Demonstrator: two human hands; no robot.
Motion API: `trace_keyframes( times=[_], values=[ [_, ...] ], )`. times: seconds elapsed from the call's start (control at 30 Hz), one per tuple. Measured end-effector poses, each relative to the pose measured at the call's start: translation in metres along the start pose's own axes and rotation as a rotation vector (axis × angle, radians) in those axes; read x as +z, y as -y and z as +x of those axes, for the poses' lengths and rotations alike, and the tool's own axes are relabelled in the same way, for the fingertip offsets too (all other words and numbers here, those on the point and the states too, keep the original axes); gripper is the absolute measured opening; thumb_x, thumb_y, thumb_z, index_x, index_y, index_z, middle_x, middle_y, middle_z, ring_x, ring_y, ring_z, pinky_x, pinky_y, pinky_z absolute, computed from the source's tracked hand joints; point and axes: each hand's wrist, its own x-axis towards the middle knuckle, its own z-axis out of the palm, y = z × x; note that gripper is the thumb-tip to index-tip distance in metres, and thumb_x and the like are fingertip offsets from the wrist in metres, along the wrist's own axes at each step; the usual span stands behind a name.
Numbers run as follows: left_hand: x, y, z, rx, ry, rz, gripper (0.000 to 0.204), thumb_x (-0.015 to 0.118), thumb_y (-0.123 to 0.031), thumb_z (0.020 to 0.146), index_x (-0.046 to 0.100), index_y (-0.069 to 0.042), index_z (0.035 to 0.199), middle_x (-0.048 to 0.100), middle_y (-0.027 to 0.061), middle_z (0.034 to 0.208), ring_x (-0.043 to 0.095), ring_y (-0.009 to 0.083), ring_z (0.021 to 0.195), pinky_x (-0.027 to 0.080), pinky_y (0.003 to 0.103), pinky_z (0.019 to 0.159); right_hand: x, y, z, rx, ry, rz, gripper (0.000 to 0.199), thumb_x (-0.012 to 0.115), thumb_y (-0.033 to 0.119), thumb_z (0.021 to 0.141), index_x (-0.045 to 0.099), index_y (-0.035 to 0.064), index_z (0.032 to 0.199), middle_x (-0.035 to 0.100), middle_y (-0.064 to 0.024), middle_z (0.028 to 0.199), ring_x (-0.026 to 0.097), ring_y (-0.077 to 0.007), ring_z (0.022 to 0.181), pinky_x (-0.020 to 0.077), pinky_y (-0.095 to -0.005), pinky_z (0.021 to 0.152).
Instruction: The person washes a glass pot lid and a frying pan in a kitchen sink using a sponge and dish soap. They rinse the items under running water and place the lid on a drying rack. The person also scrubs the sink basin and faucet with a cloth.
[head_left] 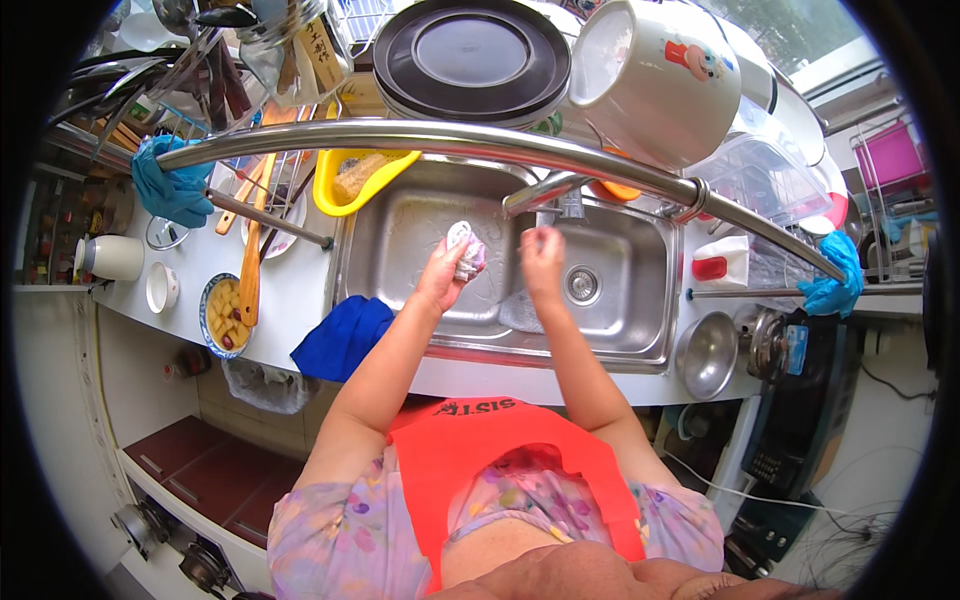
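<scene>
Over the left basin of the steel sink (pixel 400 230), my left hand (pixel 440 277) is closed around a small crumpled cloth (pixel 468 250), white with pinkish patches. My right hand (pixel 543 265) is raised near the divider between the two basins, just below the faucet (pixel 545 192). Its fingers are curled together; whether they touch the faucet or hold anything is hidden. Below that hand, a translucent, pale item (pixel 520 312) lies by the divider. The right basin shows its round drain (pixel 581 285).
A curved steel rail (pixel 430 137) crosses above the sink. Behind it stand a yellow basket (pixel 325 185) with a sponge, a dark round lid (pixel 470 55) and a white pot (pixel 665 80). A blue cloth (pixel 343 338), food bowl (pixel 222 318) and steel bowl (pixel 707 355) flank the sink.
</scene>
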Motion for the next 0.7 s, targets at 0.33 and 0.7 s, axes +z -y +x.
trace_keyframes(
  times=[0.33, 0.7],
  values=[
    [-0.032, 0.001, -0.022, 0.456, 0.103, 1.234, 0.058, 0.052, -0.022, 0.091, 0.028, -0.002, 0.141, 0.031, 0.0165, 0.144, 0.029, 0.0285, 0.134, 0.026, 0.037, 0.108, 0.018, 0.013, -0.029, 0.728, 0.708, 0.629, 0.016, 0.062, 0.007, 0.082, 0.057, 0.0056, 0.097, 0.061, -0.0058, 0.083, 0.059, -0.0144, 0.070, 0.0489, -0.0287, 0.060],
    [0.000, -0.059, -0.026, 0.457, 0.685, 1.936, 0.036, 0.053, -0.002, 0.078, 0.053, -0.006, 0.113, 0.059, 0.0151, 0.107, 0.057, 0.0327, 0.099, 0.047, 0.040, 0.085, 0.001, 0.035, -0.017, 0.279, 1.078, -0.016, 0.019, 0.063, 0.015, 0.084, 0.054, 0.0045, 0.096, 0.054, -0.0012, 0.074, 0.048, -0.0100, 0.059, 0.0384, -0.0242, 0.048]
  ],
)
